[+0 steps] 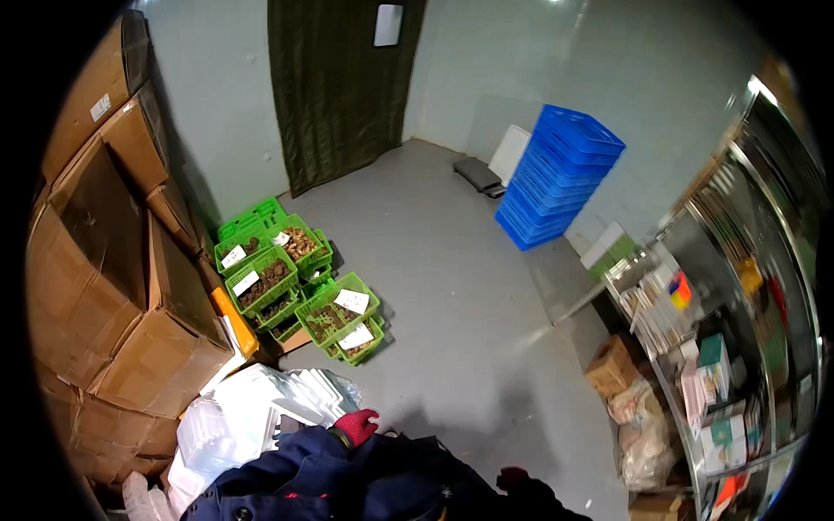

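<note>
My left hand [356, 426], in a red knitted glove, is at the bottom centre in front of my dark blue jacket. Its fingers point right, slightly apart, and nothing shows in them. Close by on its left lie white foam trays [314, 395] and clear plastic wrapping [217, 430]. My right hand [512, 478], also in a dark red glove, hangs low over the grey floor. Shadow hides its fingers. Farther ahead on the left, green plastic crates [352, 286] stand stacked, holding brown produce that looks like mushrooms, with white paper labels on top.
Large cardboard boxes [165, 356] pile up along the left wall. A dark curtain [339, 95] hangs over a doorway ahead. Blue crates [556, 187] are stacked beside a platform scale [478, 174]. On the right, metal shelving [686, 417] carries boxes and papers, with a plastic bag [647, 434] beneath.
</note>
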`<state>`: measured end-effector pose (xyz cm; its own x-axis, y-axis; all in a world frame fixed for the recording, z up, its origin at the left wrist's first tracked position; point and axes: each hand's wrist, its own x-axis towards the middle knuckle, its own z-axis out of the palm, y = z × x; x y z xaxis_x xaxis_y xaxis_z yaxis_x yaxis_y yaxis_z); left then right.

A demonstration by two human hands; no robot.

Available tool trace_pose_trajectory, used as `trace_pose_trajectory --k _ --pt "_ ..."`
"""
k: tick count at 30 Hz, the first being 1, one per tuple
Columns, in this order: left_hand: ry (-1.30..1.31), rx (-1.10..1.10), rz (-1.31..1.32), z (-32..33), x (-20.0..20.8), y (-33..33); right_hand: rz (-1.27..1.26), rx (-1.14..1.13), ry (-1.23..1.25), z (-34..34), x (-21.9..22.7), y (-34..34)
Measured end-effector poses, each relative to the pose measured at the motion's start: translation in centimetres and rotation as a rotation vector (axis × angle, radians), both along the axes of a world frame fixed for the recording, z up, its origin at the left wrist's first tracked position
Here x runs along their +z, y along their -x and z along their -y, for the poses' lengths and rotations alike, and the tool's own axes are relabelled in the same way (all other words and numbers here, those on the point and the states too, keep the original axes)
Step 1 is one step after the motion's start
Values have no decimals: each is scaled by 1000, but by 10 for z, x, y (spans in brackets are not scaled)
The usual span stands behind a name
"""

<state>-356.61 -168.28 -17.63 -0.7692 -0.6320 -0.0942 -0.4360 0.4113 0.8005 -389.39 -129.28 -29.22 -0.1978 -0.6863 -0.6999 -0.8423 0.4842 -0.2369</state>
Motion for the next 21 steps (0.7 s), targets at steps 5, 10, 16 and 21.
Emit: trace_pose_trajectory --k 5,10,16,21 --pt "-239 -210 89 117 40 149 -25 -328 -182 63 7 79" --pt "-183 -167 181 221 18 280 -83 -370 -189 191 -20 196" --pt "-134 128 -170 345 -43 316 -229 -521 366 446 -8 377" --pt "-265 427 -42 436 -66 314 -189 -199 918 730 67 474"
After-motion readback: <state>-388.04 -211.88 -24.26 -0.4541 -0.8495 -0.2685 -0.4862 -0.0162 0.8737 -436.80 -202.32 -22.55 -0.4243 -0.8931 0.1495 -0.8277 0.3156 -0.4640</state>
